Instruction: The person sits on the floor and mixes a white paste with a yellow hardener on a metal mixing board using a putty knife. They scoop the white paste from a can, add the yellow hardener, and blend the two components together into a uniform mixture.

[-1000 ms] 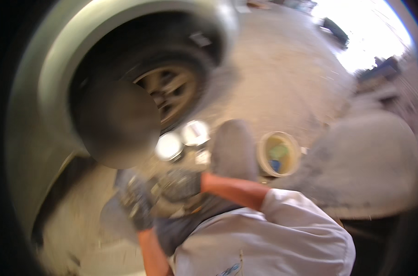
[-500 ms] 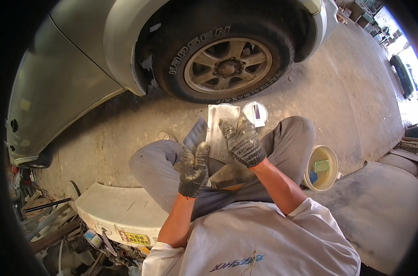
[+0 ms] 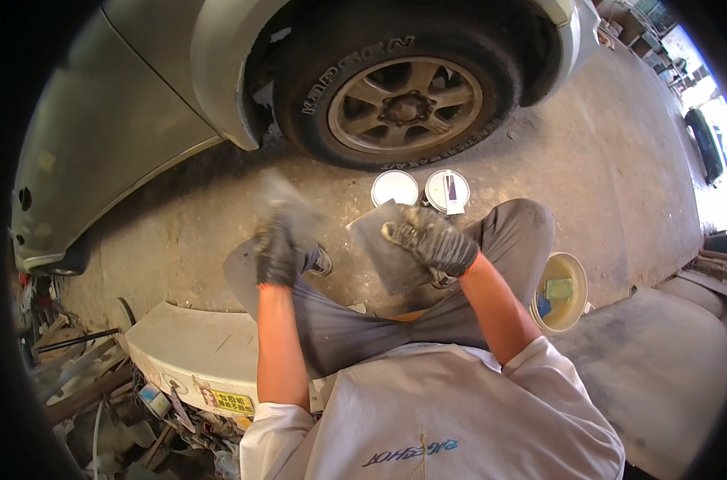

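Has spread the dark sheet (image 3: 379, 254) and a blurred pale piece (image 3: 285, 194) farther apart. Grasps the sheet in the right hand (image 3: 437, 240), between the knees (image 3: 527, 222); apparently clasps the piece in the left hand (image 3: 277, 254). Keep the sheet flat, uncreased. Slants lengthwise forward, far end leaning left.

A dark grey sheet (image 3: 382, 254) is held slanting left from the right hand (image 3: 437, 242); a paler, blurred flat piece (image 3: 282, 192) is held beyond the left hand (image 3: 277, 250).
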Demonstrator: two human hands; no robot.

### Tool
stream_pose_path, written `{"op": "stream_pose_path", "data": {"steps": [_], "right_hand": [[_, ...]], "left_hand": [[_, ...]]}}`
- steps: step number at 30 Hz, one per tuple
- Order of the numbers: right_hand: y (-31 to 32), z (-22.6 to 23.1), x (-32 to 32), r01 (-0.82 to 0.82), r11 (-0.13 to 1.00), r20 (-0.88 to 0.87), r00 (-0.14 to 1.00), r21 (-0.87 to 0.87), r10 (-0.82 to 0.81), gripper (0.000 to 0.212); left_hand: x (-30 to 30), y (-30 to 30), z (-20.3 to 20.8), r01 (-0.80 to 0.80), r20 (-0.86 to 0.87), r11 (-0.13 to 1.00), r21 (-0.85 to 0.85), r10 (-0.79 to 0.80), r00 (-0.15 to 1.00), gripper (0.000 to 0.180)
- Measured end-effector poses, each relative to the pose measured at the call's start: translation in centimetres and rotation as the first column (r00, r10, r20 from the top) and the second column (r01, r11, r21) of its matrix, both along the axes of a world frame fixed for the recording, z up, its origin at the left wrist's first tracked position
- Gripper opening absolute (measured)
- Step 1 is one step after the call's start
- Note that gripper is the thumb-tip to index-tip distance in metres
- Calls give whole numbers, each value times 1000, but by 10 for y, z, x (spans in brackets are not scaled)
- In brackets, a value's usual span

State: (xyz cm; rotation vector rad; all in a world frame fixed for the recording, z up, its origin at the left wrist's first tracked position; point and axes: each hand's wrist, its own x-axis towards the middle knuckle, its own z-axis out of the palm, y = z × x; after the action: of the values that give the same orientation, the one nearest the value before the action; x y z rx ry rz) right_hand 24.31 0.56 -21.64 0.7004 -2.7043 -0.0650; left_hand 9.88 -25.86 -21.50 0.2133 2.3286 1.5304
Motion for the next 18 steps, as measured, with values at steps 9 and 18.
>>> {"op": "stream_pose_path", "data": {"steps": [9,18], "right_hand": [[74,-24,2,729,659,649,594,-184,-475,52],[152,-71,-20,823,-27,816,559,-568,-146,40]], "left_hand": [[-21,57,2,-84,-16,966,244,90,996,49],[-89,117,-138,285,295,943,-171,-227,928,35]]}}
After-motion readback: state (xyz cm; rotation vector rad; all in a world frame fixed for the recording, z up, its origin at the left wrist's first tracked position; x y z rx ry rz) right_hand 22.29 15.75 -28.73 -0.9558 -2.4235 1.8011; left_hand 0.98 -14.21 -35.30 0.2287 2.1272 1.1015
